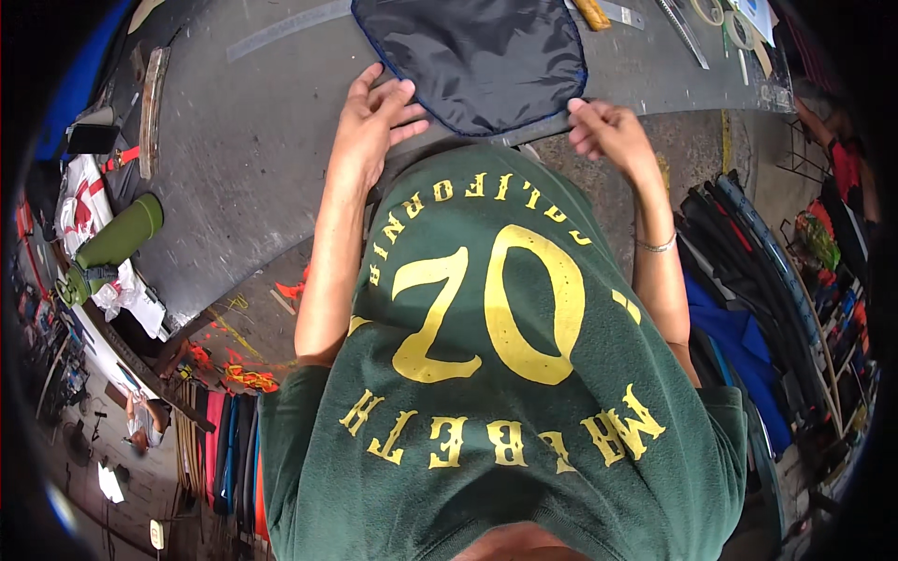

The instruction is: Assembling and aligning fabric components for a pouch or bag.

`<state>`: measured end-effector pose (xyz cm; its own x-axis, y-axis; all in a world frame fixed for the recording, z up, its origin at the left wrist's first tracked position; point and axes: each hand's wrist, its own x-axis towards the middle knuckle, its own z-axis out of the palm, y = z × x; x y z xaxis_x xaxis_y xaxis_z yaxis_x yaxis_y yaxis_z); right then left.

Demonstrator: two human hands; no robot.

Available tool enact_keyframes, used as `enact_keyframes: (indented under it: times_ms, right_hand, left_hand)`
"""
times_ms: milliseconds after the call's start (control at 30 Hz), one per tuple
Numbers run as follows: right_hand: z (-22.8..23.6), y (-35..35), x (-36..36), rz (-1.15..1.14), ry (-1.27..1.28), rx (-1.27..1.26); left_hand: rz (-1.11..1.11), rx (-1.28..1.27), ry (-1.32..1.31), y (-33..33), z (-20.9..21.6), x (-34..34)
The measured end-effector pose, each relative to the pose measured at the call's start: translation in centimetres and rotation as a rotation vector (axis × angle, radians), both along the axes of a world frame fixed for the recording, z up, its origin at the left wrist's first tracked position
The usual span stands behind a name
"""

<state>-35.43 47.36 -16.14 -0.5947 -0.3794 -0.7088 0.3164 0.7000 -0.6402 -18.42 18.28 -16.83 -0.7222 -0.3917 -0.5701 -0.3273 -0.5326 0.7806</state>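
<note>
A piece of shiny black fabric (472, 61) with rounded corners and dark blue stitching round its rim lies on the grey worktable, its top cut off by the picture. Beside its lower left edge is my left hand (374, 122), open, with the fingers spread and the thumb by the stitched edge. At the lower right corner my right hand (613, 136) is closed in a pinch, its fingertips at the fabric's rim. The other fingers of that hand curl beneath.
The worktable (224, 178) curves round in front of me. At its far right lie a metal ruler (683, 33), tape rolls (739, 33) and a yellow-handled tool (591, 13). A wooden strip (152, 112) and a green roll (122, 229) are on the left. Fabric rolls (739, 243) stand right.
</note>
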Motion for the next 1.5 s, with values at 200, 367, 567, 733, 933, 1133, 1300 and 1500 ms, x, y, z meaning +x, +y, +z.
enact_keyframes:
  times_ms: [200,367,567,733,933,1133,1300,1500]
  right_hand:
    - [-0.5,-4.6,4.2,0.044,-0.237,0.042]
    - [-0.6,-5.1,5.3,-0.16,-0.341,-0.187]
    - [1.7,-6.1,4.5,-0.211,-0.345,-0.229]
    - [2.0,-6.1,4.1,-0.301,-0.502,-0.53]
    - [1.1,-6.5,4.7,-0.33,-0.778,-1.165]
    - [9.0,-6.6,2.3,0.024,-0.473,-0.377]
    - [14.7,-8.1,2.5,0.21,0.805,-0.584]
    - [12.8,-10.5,3.1,0.17,0.668,-0.468]
  left_hand:
    - [-0.371,-0.042,-0.245,1.4,-1.5,0.3]
    - [-0.367,-0.157,-0.185,2.2,0.0,-1.1]
    - [-0.308,0.055,-0.03,2.1,1.7,-1.7]
    - [-0.144,0.226,0.22,1.2,2.0,-2.1]
    - [-0.047,0.646,0.401,1.9,4.2,-3.2]
    - [-0.013,0.103,0.33,1.2,8.5,-4.0]
    - [-0.121,-0.022,0.26,0.8,10.8,-4.7]
    - [-0.137,0.024,0.317,1.6,11.1,-4.7]
